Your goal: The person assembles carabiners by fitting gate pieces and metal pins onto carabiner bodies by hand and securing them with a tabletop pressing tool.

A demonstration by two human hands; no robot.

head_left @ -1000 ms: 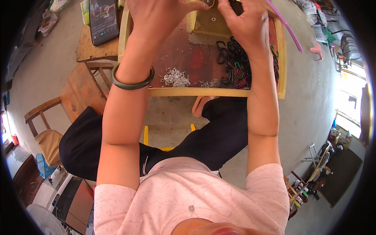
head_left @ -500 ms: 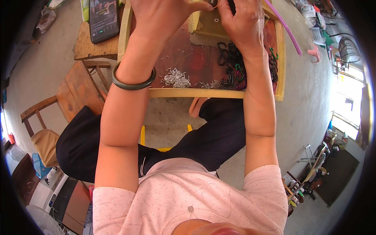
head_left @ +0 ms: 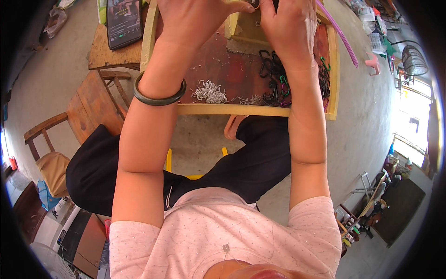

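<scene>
My left hand (head_left: 197, 21) and my right hand (head_left: 288, 23) meet at the top edge of the view, over a shallow wooden tray (head_left: 232, 109) with a dark red floor. Their fingertips pinch one small dark object (head_left: 256, 4) between them; the frame edge cuts it off, so its kind is unclear. A dark green bangle (head_left: 158, 95) rings my left wrist. On the tray floor lie a heap of small silvery metal pieces (head_left: 210, 91) and a pile of black clips (head_left: 274, 74), some green. A small yellow wooden block (head_left: 244, 28) stands in the tray under my hands.
A phone (head_left: 123, 21) lies on a low wooden stool (head_left: 109, 53) left of the tray. A wooden chair (head_left: 51, 139) stands further left. A purple strip (head_left: 341, 35) runs along the tray's right side. A pink stool (head_left: 374, 63) and a fan (head_left: 413, 60) stand at the right.
Both hands have stayed together at the top of the tray. The view has shifted slightly; nothing in the tray has visibly moved.
</scene>
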